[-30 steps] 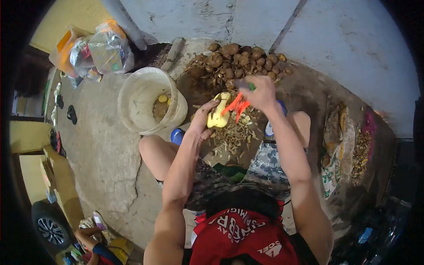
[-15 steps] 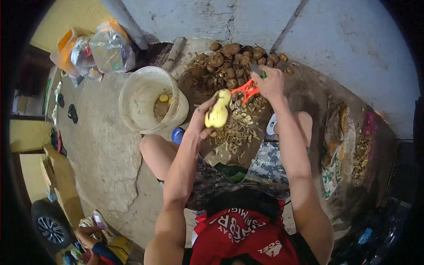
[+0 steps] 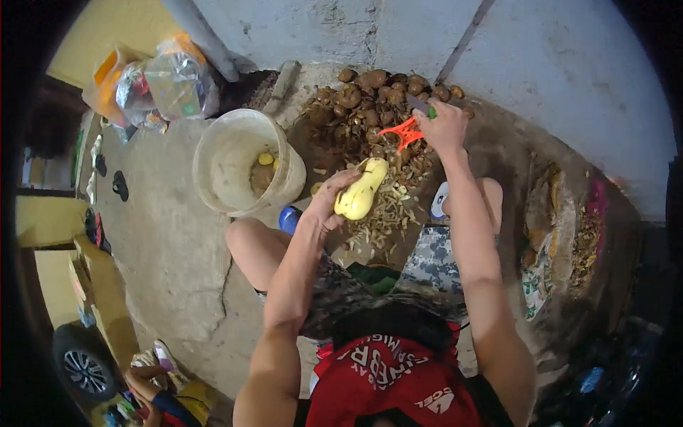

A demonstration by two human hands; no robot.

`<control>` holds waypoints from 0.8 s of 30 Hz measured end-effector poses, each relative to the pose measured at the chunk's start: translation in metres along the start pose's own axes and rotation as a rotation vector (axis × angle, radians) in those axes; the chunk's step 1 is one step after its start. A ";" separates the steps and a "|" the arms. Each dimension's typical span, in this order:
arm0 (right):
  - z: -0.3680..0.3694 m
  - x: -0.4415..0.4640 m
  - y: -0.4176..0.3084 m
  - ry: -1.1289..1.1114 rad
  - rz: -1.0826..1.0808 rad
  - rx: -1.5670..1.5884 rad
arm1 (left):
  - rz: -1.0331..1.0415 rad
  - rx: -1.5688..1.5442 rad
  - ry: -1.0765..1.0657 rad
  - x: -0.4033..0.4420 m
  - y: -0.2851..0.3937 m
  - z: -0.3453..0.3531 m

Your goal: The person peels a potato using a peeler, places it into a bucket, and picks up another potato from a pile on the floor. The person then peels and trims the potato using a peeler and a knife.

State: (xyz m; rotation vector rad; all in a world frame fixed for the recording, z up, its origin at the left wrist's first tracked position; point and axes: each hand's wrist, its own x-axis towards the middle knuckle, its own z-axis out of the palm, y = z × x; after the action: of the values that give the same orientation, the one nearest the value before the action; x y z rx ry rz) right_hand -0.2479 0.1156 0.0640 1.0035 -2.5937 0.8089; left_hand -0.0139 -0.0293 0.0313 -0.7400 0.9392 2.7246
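Observation:
My left hand [image 3: 330, 196] is closed around a peeled yellow potato [image 3: 361, 191], knobbly and two-lobed with a few dark spots, above the peelings. In my right hand [image 3: 444, 129] is an orange peeler [image 3: 404, 132], pointing left and apart from the potato. A knife with a green handle [image 3: 432, 112] also sticks out of that hand, its blade toward the wall. Beyond both hands lies a heap of brown unpeeled potatoes [image 3: 370, 99]. Strips of peel [image 3: 388, 220] are scattered on the floor between my legs.
A whitish bucket [image 3: 288, 171] with a few peeled yellow pieces at its bottom stands to the left. Plastic bags [image 3: 178, 82] sit at the back left. A sack [image 3: 544, 263] lies at the right. Another person [image 3: 160, 395] is at the lower left, near a wheel [image 3: 85, 361].
The potato has moved down and right with my left hand and tilted over to the right. My right hand has shifted slightly right, and the peeler has come away from the potato.

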 end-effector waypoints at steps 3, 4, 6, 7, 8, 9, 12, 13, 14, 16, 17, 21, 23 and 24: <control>0.007 -0.009 0.003 0.111 -0.054 0.021 | 0.125 -0.201 -0.013 0.008 -0.002 0.005; -0.003 -0.016 -0.019 0.018 -0.063 0.090 | 0.094 -0.254 -0.034 0.012 -0.001 0.000; -0.007 -0.031 -0.047 -0.040 -0.217 0.316 | 0.142 -0.226 -0.009 0.011 0.004 0.008; -0.002 -0.033 -0.052 -0.003 -0.282 0.319 | 0.141 -0.223 -0.006 0.010 0.006 0.015; 0.002 -0.034 -0.053 0.034 -0.344 0.318 | 0.134 -0.214 0.071 0.011 0.008 0.023; 0.000 -0.032 -0.050 0.034 -0.339 0.316 | 0.124 -0.206 0.148 0.011 0.007 0.028; -0.004 -0.013 -0.027 0.021 -0.274 0.187 | 0.096 0.061 0.015 0.006 0.004 0.016; -0.001 -0.007 -0.016 0.087 -0.224 0.119 | 0.056 0.157 0.080 0.006 0.003 0.011; 0.003 -0.005 -0.005 0.150 -0.169 0.050 | 0.065 0.185 0.075 0.006 0.000 0.007; -0.003 0.000 0.001 0.137 -0.102 0.005 | 0.101 0.157 0.184 0.010 -0.007 0.008; -0.004 -0.001 0.004 0.128 -0.027 -0.043 | 0.096 0.162 0.181 0.010 -0.007 0.006; -0.008 -0.019 -0.029 0.017 -0.102 0.168 | 0.103 -0.131 0.035 0.018 -0.001 -0.003; -0.002 -0.034 -0.046 -0.080 -0.245 0.252 | 0.076 -0.125 0.049 0.018 0.002 0.001; 0.001 -0.038 -0.049 -0.078 -0.342 0.325 | 0.083 -0.119 0.082 0.016 0.005 0.011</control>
State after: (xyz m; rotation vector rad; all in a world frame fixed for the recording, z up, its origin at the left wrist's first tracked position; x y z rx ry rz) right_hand -0.1875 0.1056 0.0673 1.5443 -2.2950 1.1335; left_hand -0.0340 -0.0261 0.0332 -0.8578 0.8478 2.8634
